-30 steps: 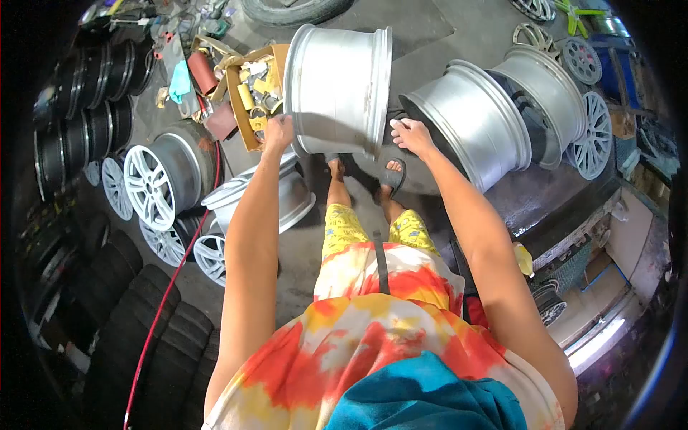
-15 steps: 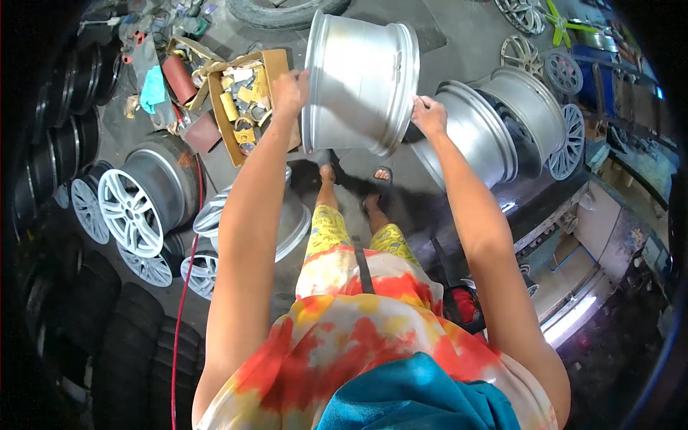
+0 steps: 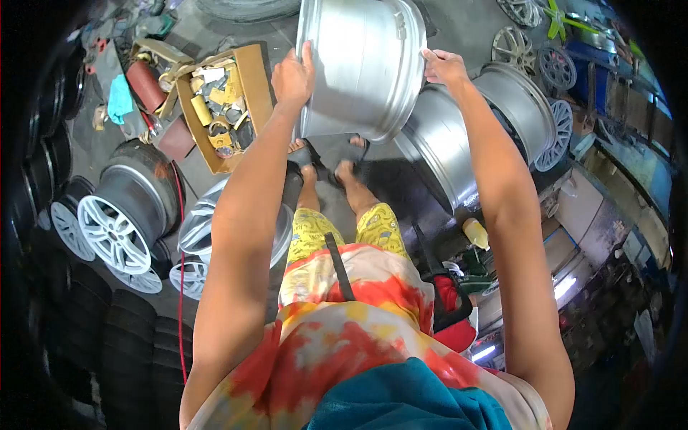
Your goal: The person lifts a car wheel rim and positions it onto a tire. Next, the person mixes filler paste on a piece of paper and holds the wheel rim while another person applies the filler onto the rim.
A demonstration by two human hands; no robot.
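Observation:
A silver wheel rim is held up in front of me at arm's length, its barrel lying sideways between my hands. My left hand grips the flange at its left end, fingers closed on the edge. At the opposite end my right hand pinches the right flange. The rim's top is cut off by the upper edge of the view. Below and right of it, another silver rim stands on the floor, partly covered by my right forearm, with a further silver rim behind it.
Left of my arm sits an open cardboard box with abrasive rolls and scraps. White spoked wheels stand at left, crossed by a red hose. A tyre lies at the top. Stacked dark tyres fill the lower left.
The held rim has moved slightly up and away in the view, both hands still on its flanges. My feet have shifted, and the surroundings have slid left in the view.

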